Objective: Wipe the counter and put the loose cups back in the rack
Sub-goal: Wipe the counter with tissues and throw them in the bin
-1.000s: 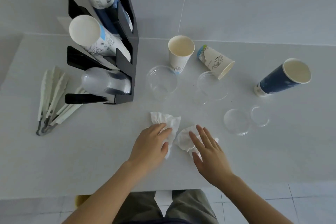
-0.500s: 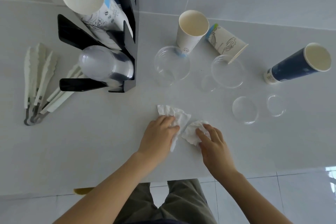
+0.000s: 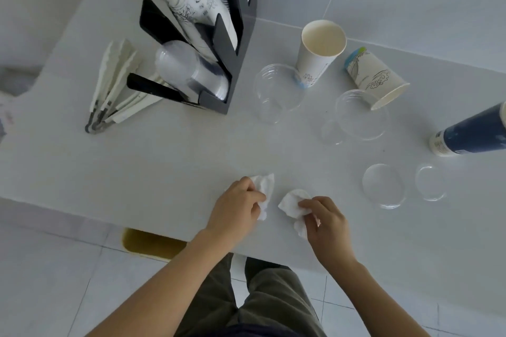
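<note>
My left hand (image 3: 236, 204) grips one crumpled white tissue (image 3: 265, 186) on the white counter (image 3: 164, 167) near its front edge. My right hand (image 3: 327, 223) pinches a second crumpled white tissue (image 3: 291, 201) beside it. The black cup rack (image 3: 232, 44) stands at the back left with stacks of paper and clear cups in it. Loose on the counter are an upright paper cup (image 3: 319, 53), a paper cup on its side (image 3: 375, 78), a dark blue cup on its side (image 3: 473, 131) and clear plastic cups (image 3: 278, 90) (image 3: 361, 115) (image 3: 383, 185).
White tongs (image 3: 109, 87) lie left of the rack. A small clear lid or cup (image 3: 430, 182) sits at the right. The counter's front edge runs just below my hands, with a tiled floor and a yellow object (image 3: 147, 243) under it.
My right hand went from flat over its tissue to pinching it. The two tissues have moved apart. The camera view shifted, so the rack and cups now sit further right.
</note>
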